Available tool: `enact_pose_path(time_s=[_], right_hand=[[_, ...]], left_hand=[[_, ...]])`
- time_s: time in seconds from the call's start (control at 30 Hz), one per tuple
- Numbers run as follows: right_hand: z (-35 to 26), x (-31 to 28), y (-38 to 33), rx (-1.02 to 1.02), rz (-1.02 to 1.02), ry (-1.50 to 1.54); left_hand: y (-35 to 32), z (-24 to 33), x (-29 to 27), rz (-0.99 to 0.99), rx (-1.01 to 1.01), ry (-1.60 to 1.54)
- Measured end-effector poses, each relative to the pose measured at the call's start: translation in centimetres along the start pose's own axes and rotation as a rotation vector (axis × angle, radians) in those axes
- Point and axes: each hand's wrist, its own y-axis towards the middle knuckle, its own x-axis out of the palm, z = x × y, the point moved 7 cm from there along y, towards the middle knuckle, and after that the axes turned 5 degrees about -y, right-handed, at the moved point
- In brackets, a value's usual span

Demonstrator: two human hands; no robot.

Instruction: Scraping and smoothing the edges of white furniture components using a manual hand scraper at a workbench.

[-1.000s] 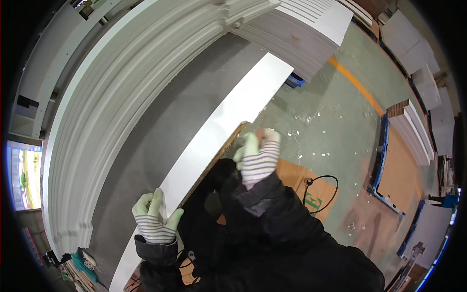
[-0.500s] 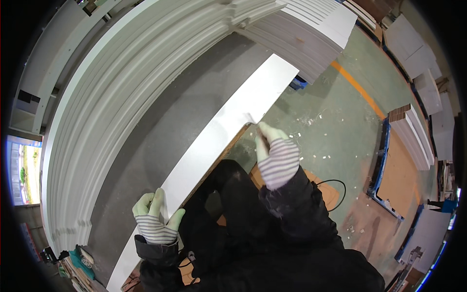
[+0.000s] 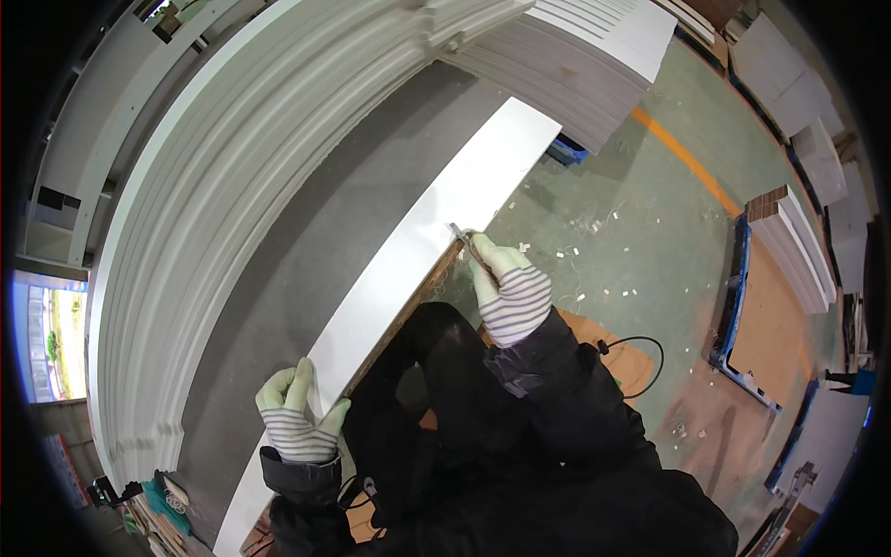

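A long white board [image 3: 399, 265] runs diagonally from the lower left to the upper middle, with a raw brown edge facing me. My left hand [image 3: 299, 410], in a pale glove with a striped cuff, is closed across the board's lower part, fingers on the face and thumb at the near edge. My right hand [image 3: 510, 286], gloved alike, pinches a small, thin metal tool [image 3: 455, 230]. The tool's tip lies over the board's near edge, around mid-length. Its lower part is hidden in my fingers, so its exact kind is unclear.
Tall stacked grey-white panels [image 3: 213, 195] curve along the left. More panels [image 3: 557, 79] stand beyond the board's far end. At right, white boards [image 3: 789, 246] rest on a blue-edged pallet [image 3: 733, 306]. Small white scraps [image 3: 594, 226] litter the green floor. A black cord loop [image 3: 654, 371] lies beside my right sleeve.
My right hand has moved slightly left and toward me along the board's near edge, and the metal tool shows more clearly. My left hand keeps its hold on the board.
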Motion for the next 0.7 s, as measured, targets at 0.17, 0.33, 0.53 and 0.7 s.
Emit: enact_pose_path(time_s=[0.17, 0.33, 0.53, 0.7], right_hand=[[-4.7, 2.6, -3.3, -0.397, -0.106, 0.136], [-1.4, 1.1, -0.5, -0.097, -0.104, -0.076], [-1.8, -1.7, -0.3, -0.119, -0.030, 0.218], [5.0, -3.3, 3.2, 0.133, 0.082, 0.137]], left_hand=[[0.3, 0.2, 0.3, -0.021, 0.005, -0.018], [0.2, 0.8, 0.3, -0.010, 0.002, -0.003], [0.3, 0.2, -0.2, -0.024, 0.034, -0.034], [0.2, 0.4, 0.4, -0.045, 0.019, -0.065]])
